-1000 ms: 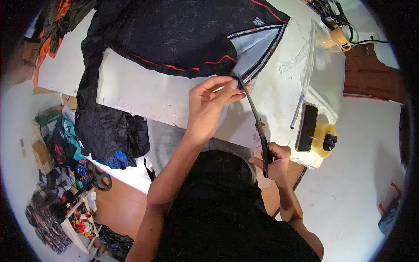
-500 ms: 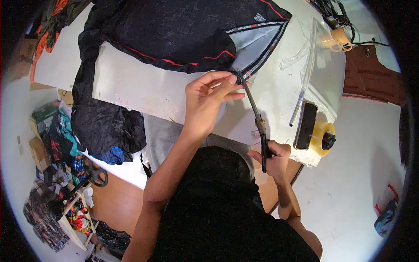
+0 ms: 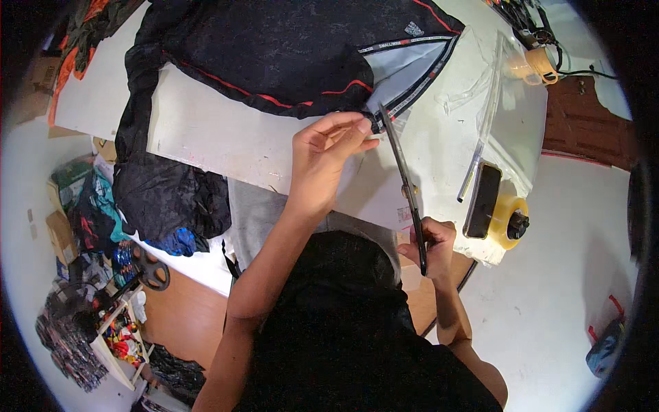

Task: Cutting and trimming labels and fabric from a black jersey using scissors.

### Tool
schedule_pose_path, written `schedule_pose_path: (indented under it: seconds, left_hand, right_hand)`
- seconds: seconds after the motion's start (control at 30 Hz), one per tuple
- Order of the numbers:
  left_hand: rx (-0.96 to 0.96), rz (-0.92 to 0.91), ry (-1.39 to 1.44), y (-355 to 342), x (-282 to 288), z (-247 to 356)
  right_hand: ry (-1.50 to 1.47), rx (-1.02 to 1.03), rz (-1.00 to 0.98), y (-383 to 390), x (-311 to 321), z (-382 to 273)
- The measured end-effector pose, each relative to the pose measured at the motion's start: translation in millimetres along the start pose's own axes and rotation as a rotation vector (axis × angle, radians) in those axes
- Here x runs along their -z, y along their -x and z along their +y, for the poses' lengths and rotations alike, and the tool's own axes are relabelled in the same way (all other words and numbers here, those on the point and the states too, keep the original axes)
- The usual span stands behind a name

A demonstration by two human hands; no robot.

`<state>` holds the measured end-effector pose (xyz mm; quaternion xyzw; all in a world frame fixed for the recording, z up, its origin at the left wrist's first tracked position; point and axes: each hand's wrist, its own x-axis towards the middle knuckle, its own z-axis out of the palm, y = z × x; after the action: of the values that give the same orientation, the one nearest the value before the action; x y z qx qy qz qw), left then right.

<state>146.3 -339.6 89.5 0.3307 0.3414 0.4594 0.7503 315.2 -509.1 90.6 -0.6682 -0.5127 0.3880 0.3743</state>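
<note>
In the head view, the left hand [image 3: 319,158] has its grip closed in a pinch, thumb against fingers, on the lower corner of a black garment's [image 3: 268,58] edge; the garment lies just beyond the fingertips, spread away from the person over the tabletop [image 3: 274,147]. Red piping [image 3: 237,88] runs along its near side, and a printed trim [image 3: 427,79] borders a wedge-shaped opening that shows a pale lining [image 3: 408,65]. The right hand [image 3: 434,247] has its grip wrapped around the handles of long scissors [image 3: 403,172], whose blades reach up and left to the trim, their tips just beside the pinched corner; whether the blades touch the fabric cannot be made out. On the right of the white tabletop lie clear plastic sheeting [image 3: 513,134], a dark-screened phone [image 3: 482,199] and, just beside it, a yellow roll of tape [image 3: 504,223]. An orange cup [image 3: 542,66] stands near dark cables [image 3: 532,31] farther back. Dark cloth [image 3: 168,199] hangs over the near left edge. Lower left, a black handwheel [image 3: 154,269] is above a brown floor [image 3: 182,309], near a wooden frame [image 3: 110,360] holding colourful scraps.
</note>
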Motion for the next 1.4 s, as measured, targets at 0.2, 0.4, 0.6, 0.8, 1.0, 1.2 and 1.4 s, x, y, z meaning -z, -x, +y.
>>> schedule_pose_path:
  seconds: [0.2, 0.4, 0.6, 0.8, 1.0, 1.2, 1.4]
  left_hand:
    - [-0.001, 0.033, 0.123, -0.6, -2.5, 1.1]
    - [-0.031, -0.003, -0.002, -0.8, -1.3, 1.3]
    - [-0.021, 0.009, 0.001, 0.6, -2.4, 3.0]
    - [-0.002, -0.002, 0.045, 1.0, -1.6, 2.9]
    - [0.0, -0.002, 0.038, 1.3, -1.1, 2.5]
    - [0.0, 0.011, 0.021, 1.0, -1.5, 4.8]
    - [-0.186, 0.094, -0.124, -1.8, 7.1, -7.8]
  right_hand:
    - [0.021, 0.026, -0.03, 3.8, 1.7, 9.5]
    - [0.121, 0.029, -0.01, 0.2, 0.9, -1.9]
    - [0.171, 0.022, 0.052, 5.6, -3.1, 3.1]
    - [0.097, 0.025, -0.017, 4.2, 0.6, 0.7]
    - [0.111, 0.07, 0.001, 3.2, 0.1, 1.8]
    - [0.089, 0.02, -0.015, 2.8, -0.6, 0.7]
    - [-0.037, 0.026, 0.01, -6.5, -4.9, -6.2]
